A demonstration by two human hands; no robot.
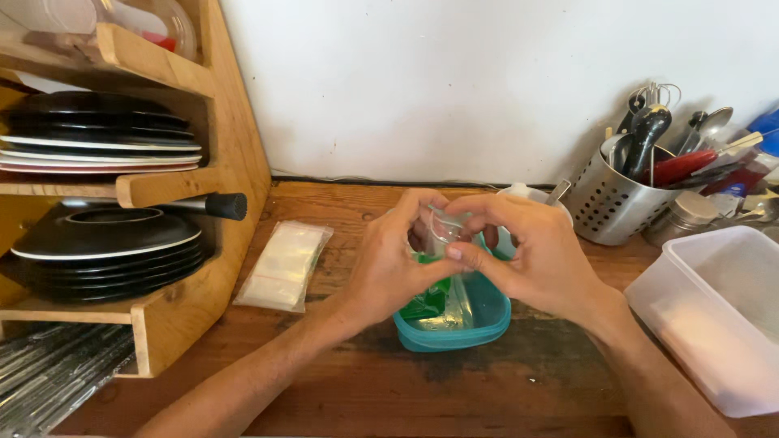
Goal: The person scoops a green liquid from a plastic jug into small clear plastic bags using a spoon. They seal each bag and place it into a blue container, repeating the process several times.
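Note:
Both of my hands meet over a small teal container (487,320) on the wooden counter (365,389). My left hand (389,259) and my right hand (527,251) pinch the top of a clear plastic bag (445,231) between fingertips. The bag hangs down into the container and holds something green (430,300). My fingers hide most of the bag's opening.
A stack of clear bags (284,264) lies left of the container. A wooden rack (174,316) with dark plates and a pan stands at the left. A perforated metal utensil holder (613,203) sits at the back right, and a large white plastic tub (718,316) at the right edge.

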